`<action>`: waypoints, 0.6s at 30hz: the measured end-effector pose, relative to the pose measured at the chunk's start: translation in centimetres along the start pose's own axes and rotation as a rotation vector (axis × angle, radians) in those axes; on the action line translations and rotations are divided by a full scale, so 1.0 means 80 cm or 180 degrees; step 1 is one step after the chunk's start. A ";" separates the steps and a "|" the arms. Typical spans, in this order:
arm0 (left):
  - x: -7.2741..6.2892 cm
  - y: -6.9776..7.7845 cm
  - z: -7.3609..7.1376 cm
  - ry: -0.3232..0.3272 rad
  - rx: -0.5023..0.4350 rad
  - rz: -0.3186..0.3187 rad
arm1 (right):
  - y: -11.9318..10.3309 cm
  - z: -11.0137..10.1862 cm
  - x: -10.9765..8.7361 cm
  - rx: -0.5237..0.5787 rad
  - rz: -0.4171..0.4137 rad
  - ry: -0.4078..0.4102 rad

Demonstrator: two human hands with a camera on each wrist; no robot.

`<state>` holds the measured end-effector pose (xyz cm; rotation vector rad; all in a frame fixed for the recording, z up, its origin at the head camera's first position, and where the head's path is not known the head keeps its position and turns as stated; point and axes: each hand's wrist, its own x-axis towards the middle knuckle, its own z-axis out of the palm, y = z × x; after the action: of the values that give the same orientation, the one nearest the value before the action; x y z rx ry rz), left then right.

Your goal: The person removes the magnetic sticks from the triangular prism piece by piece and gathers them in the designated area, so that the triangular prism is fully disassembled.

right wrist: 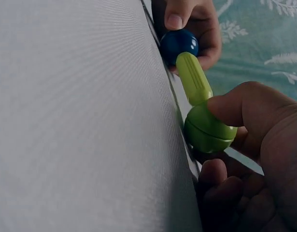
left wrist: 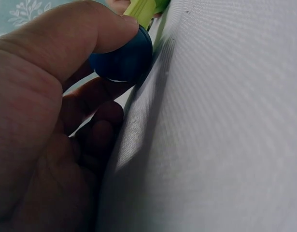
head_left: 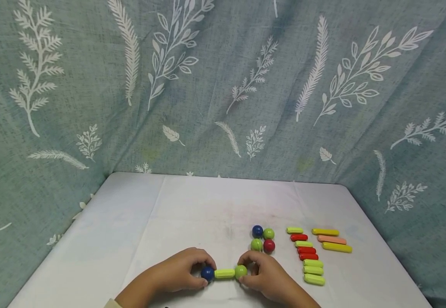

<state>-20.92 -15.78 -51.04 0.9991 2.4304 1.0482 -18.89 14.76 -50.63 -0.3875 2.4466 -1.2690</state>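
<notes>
Near the table's front edge, a short yellow-green rod (head_left: 224,273) lies between a dark blue ball (head_left: 208,273) and a green ball (head_left: 240,272), all in one line. My left hand (head_left: 182,270) pinches the blue ball between thumb and fingers. On the other side, my right hand (head_left: 263,276) grips the green ball the same way. In the right wrist view the rod (right wrist: 193,77) touches both balls, and a groove circles the green ball (right wrist: 208,129). The left wrist view shows the thumb over the blue ball (left wrist: 124,58), with the rod partly hidden behind.
Beyond the right hand sit a blue ball (head_left: 258,231), a red ball (head_left: 269,245) and two green balls (head_left: 268,233). Farther right lies a column of several short red and yellow-green rods (head_left: 306,250), beside longer yellow and orange rods (head_left: 332,239). Patterned cloth (head_left: 223,85) hangs behind the white table (head_left: 192,205).
</notes>
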 end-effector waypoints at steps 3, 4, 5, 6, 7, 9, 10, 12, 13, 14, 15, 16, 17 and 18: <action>-0.001 0.001 0.000 0.0005 0.0011 0.0020 | -0.003 0.001 0.001 -0.0030 0.0024 -0.0040; 0.000 0.001 0.000 0.0007 0.0014 0.0038 | -0.004 0.002 0.001 -0.0041 0.0046 -0.0050; 0.000 0.001 0.000 0.0007 0.0019 0.0050 | -0.005 0.002 0.001 -0.0058 0.0048 -0.0064; 0.000 0.000 0.000 0.0009 0.0023 0.0073 | -0.005 0.002 0.002 -0.0073 0.0062 -0.0080; 0.000 0.000 0.001 0.0010 0.0023 0.0087 | -0.006 0.003 0.002 -0.0088 0.0072 -0.0094; 0.000 0.000 0.001 0.0013 0.0039 0.0111 | -0.008 0.004 0.002 -0.0131 0.0063 -0.0121; -0.001 0.000 0.002 0.0013 0.0045 0.0108 | -0.008 0.005 0.002 -0.0155 0.0062 -0.0139; -0.002 0.000 0.003 0.0017 0.0063 0.0095 | -0.010 0.007 0.002 -0.0194 0.0069 -0.0167; -0.003 0.001 0.003 0.0022 0.0084 0.0088 | -0.011 0.007 0.002 -0.0226 0.0070 -0.0171; -0.003 0.001 0.003 0.0027 0.0107 0.0093 | -0.012 0.007 0.001 -0.0270 0.0063 -0.0172; -0.004 0.002 0.004 0.0034 0.0123 0.0088 | -0.013 0.008 0.001 -0.0303 0.0061 -0.0173; -0.004 0.002 0.004 0.0040 0.0141 0.0087 | -0.014 0.008 0.001 -0.0335 0.0058 -0.0177; -0.004 0.003 0.004 0.0049 0.0154 0.0093 | -0.014 0.008 0.001 -0.0367 0.0047 -0.0177; -0.004 0.003 0.004 0.0055 0.0165 0.0092 | -0.015 0.008 0.001 -0.0414 0.0026 -0.0169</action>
<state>-20.38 -15.73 -51.05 1.0488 2.4758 1.0120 -18.60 13.58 -50.02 -0.4392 2.4903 -1.0852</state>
